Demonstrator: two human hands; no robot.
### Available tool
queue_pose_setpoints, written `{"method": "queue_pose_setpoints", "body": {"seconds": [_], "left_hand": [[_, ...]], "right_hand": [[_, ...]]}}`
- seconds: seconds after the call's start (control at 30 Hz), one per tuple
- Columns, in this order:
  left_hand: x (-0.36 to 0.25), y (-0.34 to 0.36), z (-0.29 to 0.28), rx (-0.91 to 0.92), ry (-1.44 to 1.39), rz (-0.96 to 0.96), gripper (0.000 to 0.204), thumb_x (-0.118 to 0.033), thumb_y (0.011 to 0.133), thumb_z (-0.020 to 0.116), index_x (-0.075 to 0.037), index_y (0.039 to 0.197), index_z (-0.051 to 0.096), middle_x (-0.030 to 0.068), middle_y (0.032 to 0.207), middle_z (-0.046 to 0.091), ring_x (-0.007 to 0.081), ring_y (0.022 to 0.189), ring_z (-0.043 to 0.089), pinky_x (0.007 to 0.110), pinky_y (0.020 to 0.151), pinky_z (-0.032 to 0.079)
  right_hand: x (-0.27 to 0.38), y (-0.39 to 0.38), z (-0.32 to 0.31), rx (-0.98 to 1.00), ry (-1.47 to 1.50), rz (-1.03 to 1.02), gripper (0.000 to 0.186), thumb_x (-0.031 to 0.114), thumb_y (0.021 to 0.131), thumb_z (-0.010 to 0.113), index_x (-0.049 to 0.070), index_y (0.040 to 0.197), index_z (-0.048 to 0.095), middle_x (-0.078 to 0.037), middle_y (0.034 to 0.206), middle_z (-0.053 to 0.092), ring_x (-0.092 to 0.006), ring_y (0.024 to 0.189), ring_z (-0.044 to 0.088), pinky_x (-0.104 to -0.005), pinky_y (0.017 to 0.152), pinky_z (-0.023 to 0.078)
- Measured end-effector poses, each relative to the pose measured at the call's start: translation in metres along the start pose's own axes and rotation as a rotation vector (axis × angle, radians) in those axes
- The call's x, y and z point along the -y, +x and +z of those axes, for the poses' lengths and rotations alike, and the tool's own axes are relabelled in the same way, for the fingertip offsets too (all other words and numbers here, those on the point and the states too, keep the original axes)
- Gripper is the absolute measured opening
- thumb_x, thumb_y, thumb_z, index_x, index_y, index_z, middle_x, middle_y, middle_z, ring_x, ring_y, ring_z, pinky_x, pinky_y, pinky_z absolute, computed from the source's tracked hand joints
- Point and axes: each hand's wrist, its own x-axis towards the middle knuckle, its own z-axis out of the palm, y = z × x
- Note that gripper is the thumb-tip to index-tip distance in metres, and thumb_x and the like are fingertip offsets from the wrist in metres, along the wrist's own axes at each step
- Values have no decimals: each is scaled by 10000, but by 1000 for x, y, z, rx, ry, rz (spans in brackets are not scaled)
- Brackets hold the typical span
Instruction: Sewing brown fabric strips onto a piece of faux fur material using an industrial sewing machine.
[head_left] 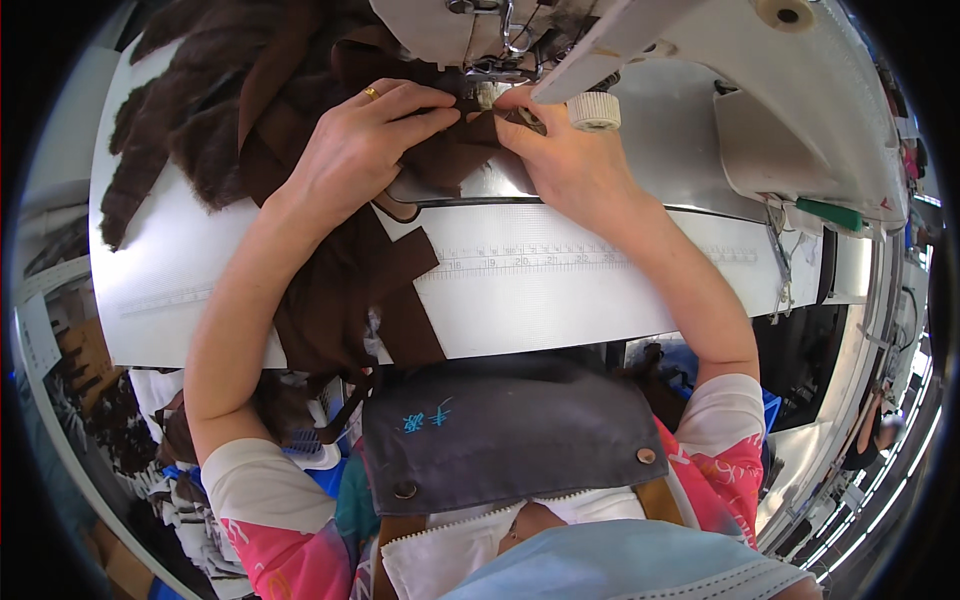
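Under the sewing machine head (500,60), a piece of dark brown fabric (450,155) lies across the machine bed. My left hand (375,135), with a gold ring, has its fingers closed on the fabric left of the presser foot. From the right, my right hand (575,160) pinches the fabric's edge near the foot. A small dark metal piece shows between its thumb and fingers; its kind cannot be made out. The fingertips of my right hand are partly hidden behind the machine.
Brown furry cloth (190,130) is heaped at the far left of the white table (530,300). Brown fabric strips (340,280) hang toward the front edge. A ridged white knob (594,111) sits beside my right hand. A green piece (830,213) is at the right.
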Motion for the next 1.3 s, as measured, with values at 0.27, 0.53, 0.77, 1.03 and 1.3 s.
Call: {"method": "queue_pose_setpoints", "body": {"seconds": [0.27, 0.53, 0.77, 1.03, 1.3], "left_hand": [[5, -2, -1, -8, -13, 36, 392, 79, 629, 528, -29, 985, 652, 59, 1043, 618, 252, 923, 582, 315, 768, 506], [12, 3, -3, -47, 150, 122, 395, 71, 631, 546, -35, 996, 650, 85, 1082, 619, 237, 984, 594, 305, 796, 504], [-16, -25, -25, -355, -452, -286, 315, 36, 815, 451, 0, 1096, 590, 32, 913, 642, 120, 742, 596, 214, 636, 462], [-101, -24, -94, -607, -1185, -692, 281, -105, 865, 537, -1, 1125, 565, -33, 663, 406, 45, 552, 364, 186, 500, 290], [-13, -7, -134, 494, -842, -223, 570, -306, 748, 713, -17, 1213, 555, 93, 1200, 577, 220, 1199, 465, 370, 1038, 308]], "right_hand": [[7, -2, -2, 32, -27, 1, 239, 61, 680, 611, 105, 910, 660, -106, 935, 587, -278, 945, 522, -377, 821, 412], [1, -11, -4, -77, 56, 83, 218, 75, 724, 661, 92, 941, 647, -74, 933, 578, -264, 891, 534, -375, 771, 429], [20, -50, -41, -48, 122, 104, 264, 45, 721, 673, 66, 982, 639, -90, 1007, 590, -276, 935, 549, -364, 803, 442], [119, 9, -38, -164, 1310, 277, 865, 42, 694, 737, 50, 1406, 247, -158, 1388, 376, -224, 1289, 357, -338, 1067, 240], [130, -40, -39, 181, 1970, 954, 224, 49, 843, 428, -52, 993, 559, -71, 725, 579, -136, 612, 547, -271, 596, 444]]}}
